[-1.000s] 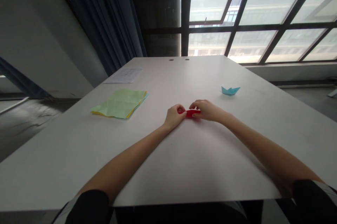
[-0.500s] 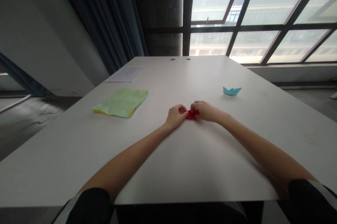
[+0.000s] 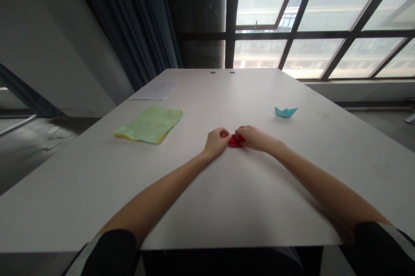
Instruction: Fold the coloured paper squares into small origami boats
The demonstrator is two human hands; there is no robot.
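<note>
A small piece of folded red paper sits low over the middle of the table, between my two hands. My left hand pinches its left end, thumb toward the paper and fingers curled. From the other side my right hand grips the right part, with the fingers bent down over it. Much of the paper's shape is covered by the fingers. Beyond my right hand stands a light blue folded paper boat, touched by neither hand.
To the left lies a stack of green, yellow and blue paper sheets. A printed white sheet rests behind it near the table's left edge. The white table reaches back toward the windows, beside a dark blue curtain.
Both hands keep hold of the red paper in almost the same place. The fingers have shifted slightly, and the red between them shows a little differently.
</note>
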